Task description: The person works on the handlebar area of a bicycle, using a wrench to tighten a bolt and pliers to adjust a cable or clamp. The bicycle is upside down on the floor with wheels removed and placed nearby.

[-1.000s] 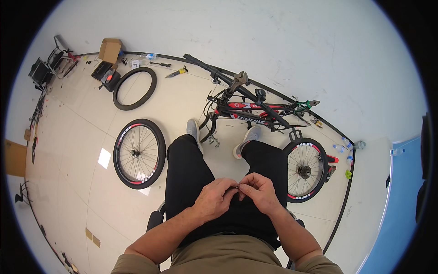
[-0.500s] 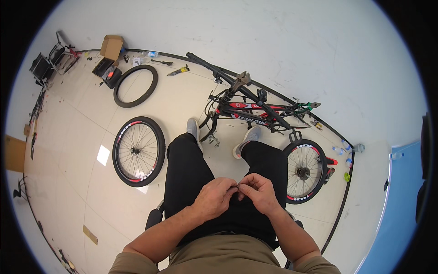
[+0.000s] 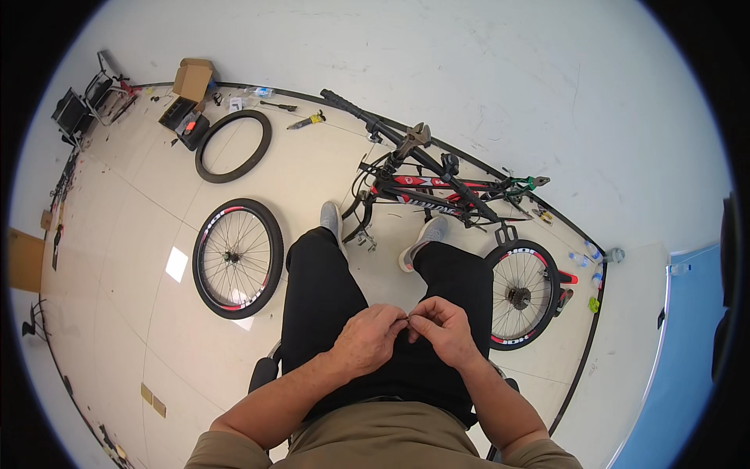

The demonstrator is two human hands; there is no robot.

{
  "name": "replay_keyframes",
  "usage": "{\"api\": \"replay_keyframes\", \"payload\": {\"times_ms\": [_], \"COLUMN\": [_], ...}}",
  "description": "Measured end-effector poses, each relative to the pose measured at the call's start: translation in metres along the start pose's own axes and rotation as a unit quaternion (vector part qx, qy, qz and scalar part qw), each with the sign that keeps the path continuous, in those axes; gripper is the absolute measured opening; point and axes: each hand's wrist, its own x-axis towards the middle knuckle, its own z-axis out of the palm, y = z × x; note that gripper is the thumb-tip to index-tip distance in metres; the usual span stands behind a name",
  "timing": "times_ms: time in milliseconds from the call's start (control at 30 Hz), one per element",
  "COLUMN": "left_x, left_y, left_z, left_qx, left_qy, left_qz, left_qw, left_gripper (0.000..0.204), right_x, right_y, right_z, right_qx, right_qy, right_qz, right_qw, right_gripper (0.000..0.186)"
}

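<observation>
Over my lap, my left hand (image 3: 370,338) and my right hand (image 3: 442,329) meet with their fingertips pinched together. Whatever they pinch is too small to make out. Beyond my feet a black and red bicycle frame (image 3: 426,195) leans near the wall, with its handlebar (image 3: 363,116) toward the far side. An adjustable wrench (image 3: 416,137) rests on the frame. To my left a spoked wheel with tire (image 3: 237,259) lies on the floor. By my right knee is another wheel with a cog cassette (image 3: 519,298).
A loose tire (image 3: 233,147) lies at the far left beside an open cardboard box (image 3: 193,79) and a black toolbox (image 3: 187,129). A yellow-handled tool (image 3: 306,120) is near the wall. Plastic bottles (image 3: 580,259) are at the right, and chairs (image 3: 74,114) stand far left.
</observation>
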Motion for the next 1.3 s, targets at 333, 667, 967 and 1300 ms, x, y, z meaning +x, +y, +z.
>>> {"api": "replay_keyframes", "payload": {"times_ms": [333, 667, 967, 1300], "left_x": [0.004, 0.007, 0.002, 0.002], "left_y": [0.005, 0.013, -0.002, -0.001], "left_z": [-0.003, -0.001, -0.002, -0.001], "left_qx": [-0.032, -0.044, -0.028, -0.024], "left_qy": [0.008, -0.031, -0.047, -0.031], "left_qz": [-0.007, -0.092, -0.053, -0.022], "left_qw": [0.999, 0.994, 0.997, 0.999], "left_gripper": [0.015, 0.011, 0.015, 0.014], "right_x": [0.0, 0.0, 0.0, 0.0], "right_y": [-0.002, -0.006, -0.007, -0.005], "right_z": [0.0, 0.002, 0.005, 0.002], "right_qx": [0.009, -0.022, -0.021, 0.002], "right_qy": [0.019, 0.027, 0.016, 0.016], "right_qz": [0.013, 0.013, 0.02, 0.007], "right_qw": [1.0, 0.999, 0.999, 1.0], "right_gripper": [0.009, 0.007, 0.006, 0.007]}}
